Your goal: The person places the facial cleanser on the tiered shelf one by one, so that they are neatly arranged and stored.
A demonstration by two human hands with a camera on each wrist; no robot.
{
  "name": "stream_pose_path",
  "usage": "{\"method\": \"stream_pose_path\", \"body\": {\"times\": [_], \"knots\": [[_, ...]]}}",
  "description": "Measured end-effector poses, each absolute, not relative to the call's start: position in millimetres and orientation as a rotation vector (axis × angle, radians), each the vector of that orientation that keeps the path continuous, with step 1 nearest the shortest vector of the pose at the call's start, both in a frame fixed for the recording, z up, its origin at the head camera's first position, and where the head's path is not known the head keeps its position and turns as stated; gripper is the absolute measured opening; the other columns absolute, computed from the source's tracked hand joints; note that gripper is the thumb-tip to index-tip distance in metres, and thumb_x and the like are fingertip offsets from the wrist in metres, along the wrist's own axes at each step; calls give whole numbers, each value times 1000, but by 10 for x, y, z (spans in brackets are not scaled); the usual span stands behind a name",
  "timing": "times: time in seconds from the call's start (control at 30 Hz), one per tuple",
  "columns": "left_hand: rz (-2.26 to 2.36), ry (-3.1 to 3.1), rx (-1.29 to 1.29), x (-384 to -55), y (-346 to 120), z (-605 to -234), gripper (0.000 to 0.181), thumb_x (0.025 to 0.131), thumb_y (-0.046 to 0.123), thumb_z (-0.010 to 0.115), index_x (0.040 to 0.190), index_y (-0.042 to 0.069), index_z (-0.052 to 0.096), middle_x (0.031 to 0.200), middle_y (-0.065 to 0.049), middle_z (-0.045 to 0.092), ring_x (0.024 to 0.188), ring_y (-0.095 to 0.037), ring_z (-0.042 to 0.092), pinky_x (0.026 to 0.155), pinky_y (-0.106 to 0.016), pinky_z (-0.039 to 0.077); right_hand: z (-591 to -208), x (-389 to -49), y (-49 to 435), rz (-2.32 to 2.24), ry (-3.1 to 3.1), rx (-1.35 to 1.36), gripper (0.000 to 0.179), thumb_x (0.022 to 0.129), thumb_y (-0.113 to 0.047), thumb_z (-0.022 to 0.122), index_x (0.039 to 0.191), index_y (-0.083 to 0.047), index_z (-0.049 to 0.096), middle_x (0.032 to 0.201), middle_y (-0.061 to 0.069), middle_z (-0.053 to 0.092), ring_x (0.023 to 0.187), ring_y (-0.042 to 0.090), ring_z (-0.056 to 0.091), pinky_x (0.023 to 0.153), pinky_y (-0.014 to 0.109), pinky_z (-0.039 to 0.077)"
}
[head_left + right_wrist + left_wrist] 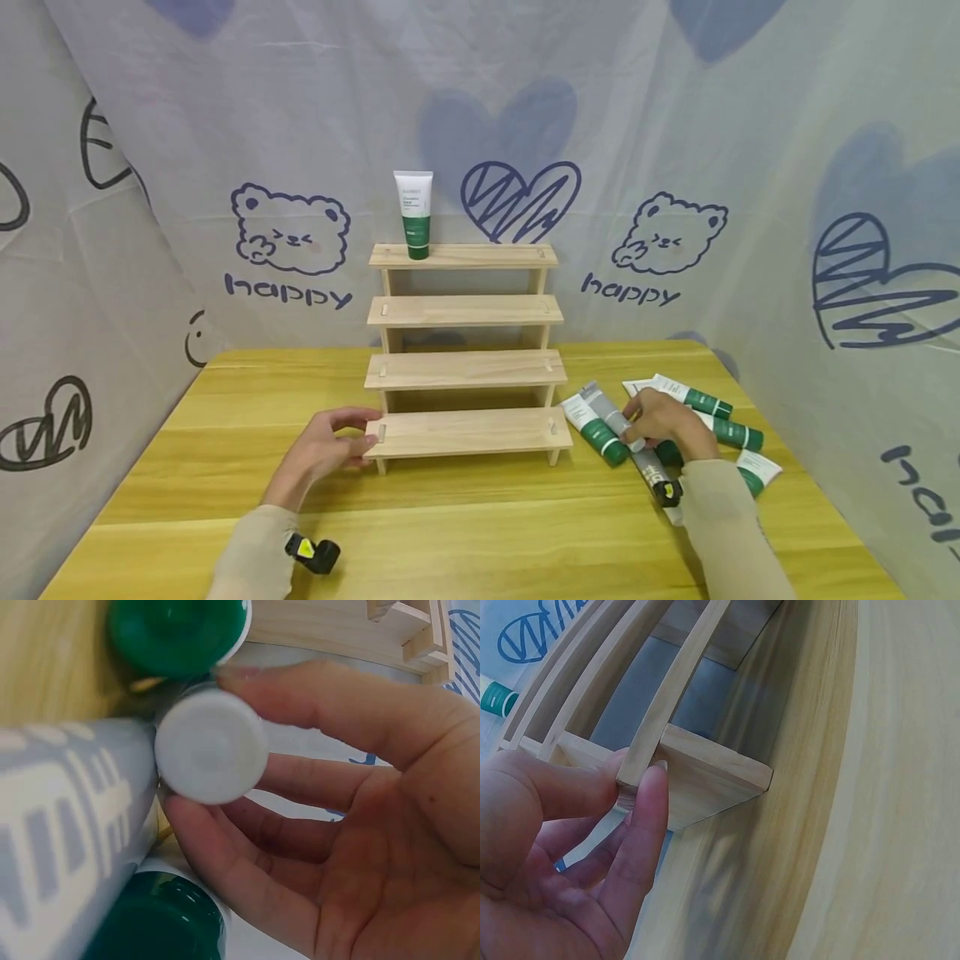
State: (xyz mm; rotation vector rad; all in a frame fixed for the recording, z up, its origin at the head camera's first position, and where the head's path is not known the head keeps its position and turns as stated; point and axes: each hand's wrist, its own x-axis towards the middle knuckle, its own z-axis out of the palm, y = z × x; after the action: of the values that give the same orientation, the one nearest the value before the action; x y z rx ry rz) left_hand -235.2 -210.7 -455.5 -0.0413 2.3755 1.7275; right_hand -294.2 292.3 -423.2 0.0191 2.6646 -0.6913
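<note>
A four-step wooden display rack (465, 368) stands on the table, one white and green squeeze tube (416, 215) upright on its top step. My left hand (330, 446) pinches the left end of the lowest step (646, 727) between thumb and fingers. At the right, my right hand (660, 421) has thumb and fingers around the white-capped end of a grey squeeze tube (603, 407). Seen end-on in the right wrist view, its white cap (211, 746) sits between the fingertips. A white and green tube (596, 429) lies right beside it, and another grey tube (651, 471) is below the hand.
Several more white and green tubes (731, 432) lie in a loose pile right of the hand, partly hidden by it. The yellow wooden table (480, 533) meets a printed cloth (300, 125) behind and at both sides.
</note>
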Motion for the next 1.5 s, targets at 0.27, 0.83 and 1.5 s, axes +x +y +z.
{"method": "stream_pose_path", "body": {"times": [0.27,0.83,1.5], "knots": [[1730,2372,-49,-2334,-2106,-4554,43,96,2,70,138,0,62,129,-23,55,79,-17,68,73,-31,66,-4175,-2904,2942,-723,2681,-5,48,84,-11,82,124,8,64,119,22,67,87,23,67,73,34,61],[1733,2368,-42,-2337,-2129,-4559,45,96,3,70,139,0,61,131,-23,55,84,-17,68,75,-31,66,-4020,-2878,2960,-969,2724,33,54,81,-3,84,130,7,62,111,21,65,90,26,63,73,32,60],[1749,2358,-22,-2349,-2116,-4561,44,95,3,70,138,-1,62,130,-24,55,84,-17,69,75,-31,66,-3519,-2907,2846,-1050,2804,-40,57,88,-13,80,139,3,61,132,25,64,117,39,59,97,52,54]]}}
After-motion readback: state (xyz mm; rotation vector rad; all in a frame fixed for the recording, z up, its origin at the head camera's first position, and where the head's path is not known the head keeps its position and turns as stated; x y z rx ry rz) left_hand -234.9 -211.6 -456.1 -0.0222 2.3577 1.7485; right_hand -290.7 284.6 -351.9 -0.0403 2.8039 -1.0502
